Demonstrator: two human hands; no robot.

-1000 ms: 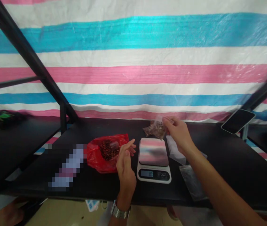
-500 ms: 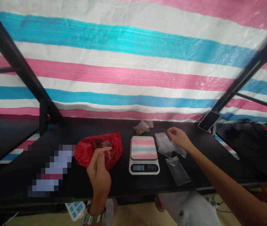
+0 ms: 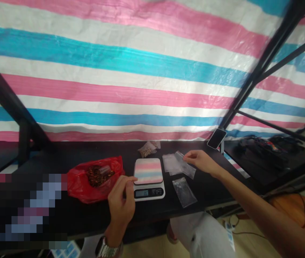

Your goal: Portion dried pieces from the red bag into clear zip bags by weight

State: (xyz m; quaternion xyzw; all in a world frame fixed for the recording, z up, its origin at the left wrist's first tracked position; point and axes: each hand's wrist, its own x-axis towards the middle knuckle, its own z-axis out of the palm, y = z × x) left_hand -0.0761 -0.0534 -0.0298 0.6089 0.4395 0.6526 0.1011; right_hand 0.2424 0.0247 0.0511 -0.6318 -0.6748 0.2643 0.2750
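Because its film looks thin, the red bag [image 3: 74, 184] at the scale's [image 3: 147, 171] nine o'clock should crumple easily; take it by the rim. At eight, your left hand [image 3: 121, 199] is loosely curled around nothing, its index tip at the scale's edge, contact unclear. At twelve, the filled packets [image 3: 146, 149] seem light and slack: pinch their top corners. At four lies a clear bag [image 3: 184, 193], likely slippery. Toward three, you pinch a sachet [image 3: 188, 169] between right thumb and forefinger; your right hand [image 3: 202, 161] has its upper edge, sensibly, as the limp body would probably fold.
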